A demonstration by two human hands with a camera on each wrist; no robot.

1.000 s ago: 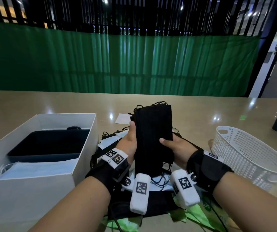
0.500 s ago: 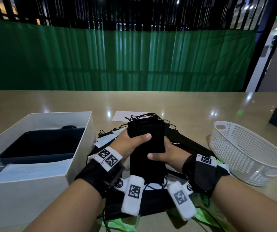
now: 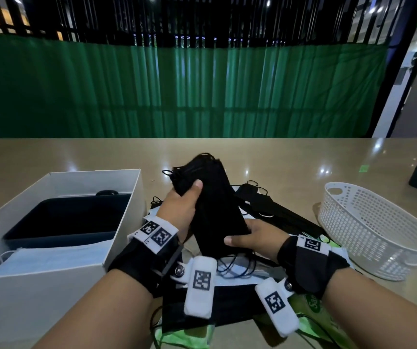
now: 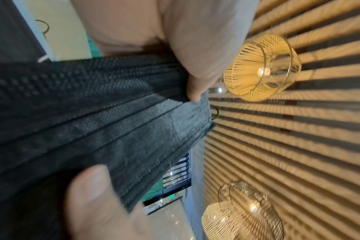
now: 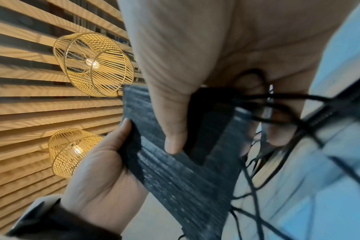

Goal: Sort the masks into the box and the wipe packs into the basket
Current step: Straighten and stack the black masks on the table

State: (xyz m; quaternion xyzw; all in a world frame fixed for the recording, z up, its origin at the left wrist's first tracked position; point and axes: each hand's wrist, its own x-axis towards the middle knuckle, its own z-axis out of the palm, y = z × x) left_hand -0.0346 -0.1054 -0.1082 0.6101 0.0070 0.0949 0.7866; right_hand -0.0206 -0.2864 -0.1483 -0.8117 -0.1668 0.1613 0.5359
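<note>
Both hands, left hand (image 3: pixel 179 210) and right hand (image 3: pixel 255 239), each grip holding one stack of black masks (image 3: pixel 215 210); best squared up, loops tucked, before going to the box (image 3: pixel 58 217) at nine o'clock.

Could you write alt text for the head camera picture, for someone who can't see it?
Two hands, left hand and right hand, hold a stack of black masks above a table. A white box stands to the left, a white basket to the right.

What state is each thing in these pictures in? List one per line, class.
stack of black masks: lifted, held at both ends.
left hand: grips the stack's far end.
right hand: grips its near end.
white box: open, blue masks inside.
white basket: upright; no wipe packs visible inside.
</note>
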